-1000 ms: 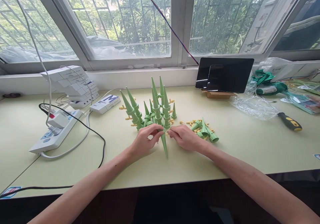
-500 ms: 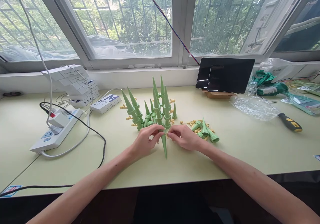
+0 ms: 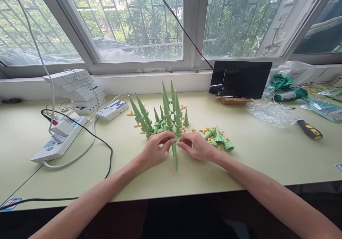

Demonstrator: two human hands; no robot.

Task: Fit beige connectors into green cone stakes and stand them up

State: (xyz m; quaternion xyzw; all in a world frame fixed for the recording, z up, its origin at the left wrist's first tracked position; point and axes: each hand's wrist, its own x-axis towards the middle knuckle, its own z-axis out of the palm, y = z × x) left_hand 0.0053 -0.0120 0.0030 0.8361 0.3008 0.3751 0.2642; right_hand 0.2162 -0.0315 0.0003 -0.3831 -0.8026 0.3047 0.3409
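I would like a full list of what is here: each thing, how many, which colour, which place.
Held spike: one, green, between hands
Standing spikes: many, green, beyond hands
Loose spikes: several, green, right of hands
Boxes: several, white, back left
Power strip: one, white, left
Cables: several, mostly black or white, left
Screens: two, black, back right
Screwdriver: one, black-yellow, right
Clear plastic: uncounted, colourless, right
Windows: several, grey-framed, back
Table: pale green, beneath
Left hand: one, bare, pinching held spike
Right hand: one, bare, apparently pinching yellow piece

spikes: green | valves: yellow | tabletop: pale yellow-green | screwdriver: black-yellow
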